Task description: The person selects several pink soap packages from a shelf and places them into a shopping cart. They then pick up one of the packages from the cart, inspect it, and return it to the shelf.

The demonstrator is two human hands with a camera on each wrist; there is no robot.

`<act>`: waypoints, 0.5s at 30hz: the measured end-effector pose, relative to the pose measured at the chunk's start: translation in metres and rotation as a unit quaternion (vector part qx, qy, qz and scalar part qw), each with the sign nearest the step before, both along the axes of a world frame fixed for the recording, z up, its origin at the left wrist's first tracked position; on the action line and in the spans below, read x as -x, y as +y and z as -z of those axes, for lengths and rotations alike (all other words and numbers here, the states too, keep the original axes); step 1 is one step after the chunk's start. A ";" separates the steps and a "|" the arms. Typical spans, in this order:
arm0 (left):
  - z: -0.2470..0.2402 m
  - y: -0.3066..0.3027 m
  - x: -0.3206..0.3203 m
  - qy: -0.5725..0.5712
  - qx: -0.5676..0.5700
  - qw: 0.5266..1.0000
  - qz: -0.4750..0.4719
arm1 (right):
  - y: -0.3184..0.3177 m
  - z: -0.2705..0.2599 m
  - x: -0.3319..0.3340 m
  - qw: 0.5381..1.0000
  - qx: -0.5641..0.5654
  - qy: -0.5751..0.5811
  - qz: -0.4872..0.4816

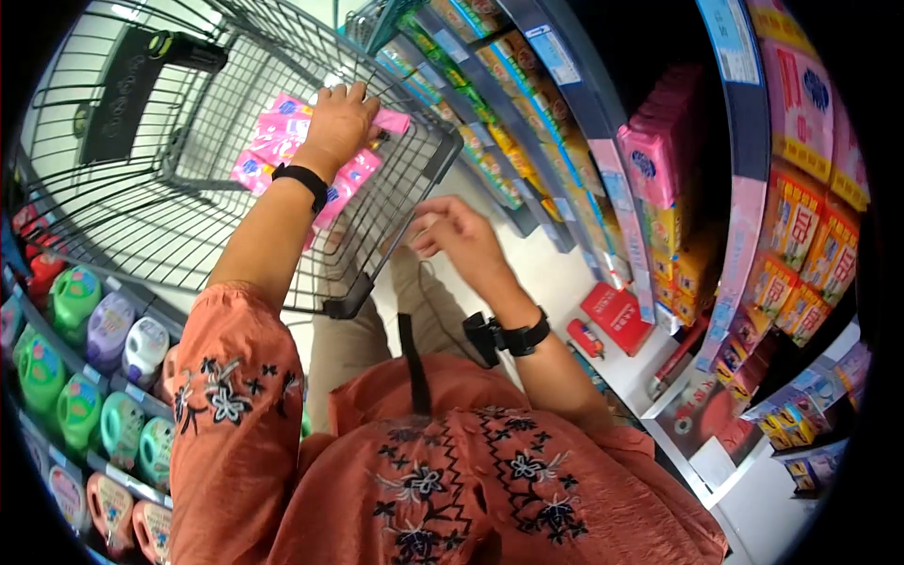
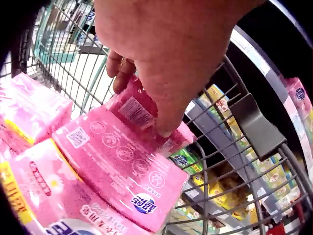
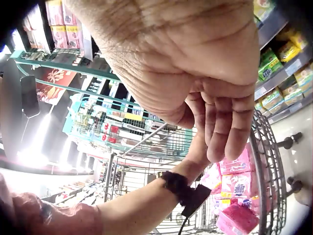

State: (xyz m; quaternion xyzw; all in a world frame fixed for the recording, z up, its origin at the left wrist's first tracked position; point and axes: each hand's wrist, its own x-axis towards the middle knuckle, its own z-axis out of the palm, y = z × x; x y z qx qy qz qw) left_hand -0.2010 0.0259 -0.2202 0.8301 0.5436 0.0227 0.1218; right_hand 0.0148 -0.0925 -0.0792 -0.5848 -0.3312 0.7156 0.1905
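My left hand [image 1: 341,122] is inside the wire shopping cart [image 1: 377,254], above several pink soap packs [image 1: 273,141]. In the left wrist view its thumb and fingers pinch the barcode end of a shiny pink soap pack [image 2: 136,112]. More soap packs [image 2: 34,110] lie close beside that one. Just outside the cart's near corner hangs my right hand [image 1: 461,240], holding nothing, its fingers loosely bent. The right wrist view shows its palm and fingers [image 3: 222,125] in front of the cart, with the pink packs below.
Shelves of boxed and bagged goods [image 1: 527,85] run along the right, with pink packs [image 1: 650,155] on one. Detergent bottles [image 1: 80,414] line the shelves at left. A red box [image 1: 617,318] sits low at the right. The cart's dark corner bumper [image 1: 350,297] is close to my legs.
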 end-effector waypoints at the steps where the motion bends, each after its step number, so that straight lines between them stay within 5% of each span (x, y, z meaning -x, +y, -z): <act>1: -0.006 -0.004 0.007 -0.001 0.004 1.000 -0.015 | 0.001 -0.007 -0.004 1.000 -0.007 -0.005 0.003; 4: -0.035 -0.014 0.025 0.002 0.012 0.996 -0.091 | 0.002 -0.018 -0.020 0.999 -0.032 -0.005 0.032; 7: -0.073 -0.027 0.051 -0.125 -0.002 0.977 -0.174 | 0.005 -0.036 -0.036 0.997 -0.059 -0.004 0.044; 10: -0.107 -0.042 0.065 -0.280 0.113 0.908 -0.291 | 0.009 -0.047 -0.046 0.996 -0.072 0.000 0.047; 15: -0.179 -0.102 0.028 -0.503 0.352 0.741 -0.273 | 0.009 -0.067 -0.045 0.997 -0.070 0.041 -0.001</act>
